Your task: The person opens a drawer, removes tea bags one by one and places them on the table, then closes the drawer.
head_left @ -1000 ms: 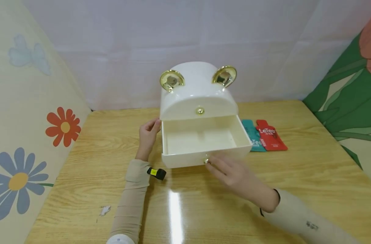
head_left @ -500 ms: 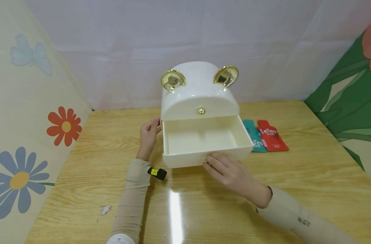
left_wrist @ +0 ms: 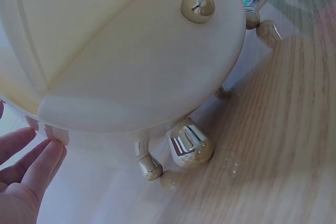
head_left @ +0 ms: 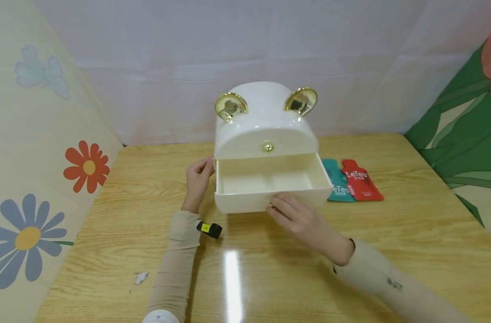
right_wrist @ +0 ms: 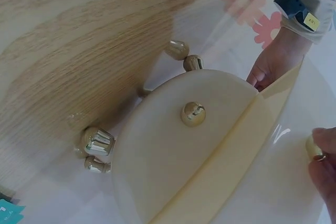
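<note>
A white rounded box [head_left: 265, 119] with gold ears stands on the table, its middle drawer [head_left: 245, 202] pulled out with nothing in it. Thumb and finger of my right hand [head_left: 300, 222] pinch this drawer's gold knob [right_wrist: 314, 150], seen in the right wrist view. My left hand [head_left: 199, 179] rests its fingertips on the box's left side; in the left wrist view those fingers [left_wrist: 44, 169] reach out fairly straight. Below the drawer, the wrist views show a half-round lower front panel [left_wrist: 142, 82] with a gold knob [left_wrist: 198, 7] and gold feet [left_wrist: 190, 142].
Right of the box, a red pouch [head_left: 362, 181] overlaps a teal pouch [head_left: 340, 193] on the wooden table [head_left: 290, 278]. A pale curtain [head_left: 177, 76] hangs behind. Painted panels with flowers [head_left: 85, 167] flank both sides. A small pale patch [head_left: 141, 278] marks the table front left.
My right fingers have closed over the drawer's knob, and the drawer has slid slightly back into the box. My left hand stays at the box's side.
</note>
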Available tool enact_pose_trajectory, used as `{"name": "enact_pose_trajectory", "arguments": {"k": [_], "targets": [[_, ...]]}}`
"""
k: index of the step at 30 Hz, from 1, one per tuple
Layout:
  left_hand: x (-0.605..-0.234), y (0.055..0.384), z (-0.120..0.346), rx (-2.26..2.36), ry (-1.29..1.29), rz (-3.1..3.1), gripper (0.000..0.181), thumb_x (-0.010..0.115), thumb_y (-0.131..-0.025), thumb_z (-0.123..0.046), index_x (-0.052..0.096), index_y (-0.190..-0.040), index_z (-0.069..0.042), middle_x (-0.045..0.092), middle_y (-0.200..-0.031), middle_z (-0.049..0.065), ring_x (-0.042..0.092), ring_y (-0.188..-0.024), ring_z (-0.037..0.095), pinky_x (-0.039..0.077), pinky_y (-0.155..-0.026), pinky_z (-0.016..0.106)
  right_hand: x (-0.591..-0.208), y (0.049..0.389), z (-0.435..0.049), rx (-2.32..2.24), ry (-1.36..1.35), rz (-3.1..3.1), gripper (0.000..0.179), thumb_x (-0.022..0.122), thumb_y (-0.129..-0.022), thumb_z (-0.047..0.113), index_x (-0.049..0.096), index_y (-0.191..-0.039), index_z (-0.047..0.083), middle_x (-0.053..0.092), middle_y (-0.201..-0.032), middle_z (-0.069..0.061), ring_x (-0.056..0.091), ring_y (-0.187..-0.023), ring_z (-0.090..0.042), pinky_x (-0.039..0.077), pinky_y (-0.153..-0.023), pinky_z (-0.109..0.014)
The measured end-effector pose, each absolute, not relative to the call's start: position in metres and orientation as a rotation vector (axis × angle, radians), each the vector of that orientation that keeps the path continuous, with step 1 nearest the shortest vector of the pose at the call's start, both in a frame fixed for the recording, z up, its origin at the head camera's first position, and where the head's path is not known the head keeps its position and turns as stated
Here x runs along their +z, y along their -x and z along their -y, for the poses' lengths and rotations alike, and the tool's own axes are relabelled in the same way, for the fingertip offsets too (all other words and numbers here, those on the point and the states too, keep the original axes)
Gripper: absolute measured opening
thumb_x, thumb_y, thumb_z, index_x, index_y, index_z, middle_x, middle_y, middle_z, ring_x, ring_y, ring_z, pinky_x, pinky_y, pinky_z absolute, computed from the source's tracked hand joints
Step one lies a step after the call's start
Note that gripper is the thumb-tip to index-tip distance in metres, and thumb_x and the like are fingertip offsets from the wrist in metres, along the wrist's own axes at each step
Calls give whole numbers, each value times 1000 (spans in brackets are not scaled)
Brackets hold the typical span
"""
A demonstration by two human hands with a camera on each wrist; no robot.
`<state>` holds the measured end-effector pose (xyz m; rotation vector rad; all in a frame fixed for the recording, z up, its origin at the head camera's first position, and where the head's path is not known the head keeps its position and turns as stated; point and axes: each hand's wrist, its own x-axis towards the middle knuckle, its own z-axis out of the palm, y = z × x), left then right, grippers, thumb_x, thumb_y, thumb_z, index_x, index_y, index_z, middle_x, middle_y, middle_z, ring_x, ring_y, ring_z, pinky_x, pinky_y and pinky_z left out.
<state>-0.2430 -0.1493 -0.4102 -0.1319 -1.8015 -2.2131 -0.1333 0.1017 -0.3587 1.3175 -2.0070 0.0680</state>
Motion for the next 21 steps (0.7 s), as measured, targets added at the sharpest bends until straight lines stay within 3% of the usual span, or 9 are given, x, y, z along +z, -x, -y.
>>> {"name": "enact_pose_trajectory", "arguments": {"k": [6, 14, 19, 21], "targets": [[-411, 244, 149, -2211, 140, 1807, 23, 48, -91, 4, 56, -103, 22, 64, -94, 17, 62, -78, 4, 52, -77, 23, -359, 143, -99, 122, -1307, 2005, 38, 28, -99, 4, 65, -93, -5, 59, -97, -15, 54, -92, -28, 49, -83, -33], [-410, 243, 149, -2207, 132, 1816, 23, 48, -91, 3, 56, -104, 21, 64, -94, 16, 62, -79, 4, 52, -77, 23, -358, 160, -97, 214, -1311, 1984, 37, 30, -99, 4, 65, -91, -6, 58, -96, -15, 53, -91, -29, 49, -81, -35], [-411, 244, 149, -2196, 140, 1830, 24, 49, -92, 1, 57, -105, 20, 64, -96, 19, 61, -80, 4, 52, -77, 23, -358, 169, -96, 225, -1316, 2033, 16, 49, -84, -5, 64, -91, -7, 56, -97, -17, 52, -92, -31, 49, -83, -36], [-411, 243, 150, -2190, 144, 1840, 24, 49, -92, 1, 57, -104, 19, 64, -97, 19, 61, -80, 4, 52, -77, 23, -357, 173, -95, 217, -1312, 2049, 16, 56, -78, -7, 64, -91, -7, 56, -97, -17, 52, -93, -31, 48, -83, -36]]}}
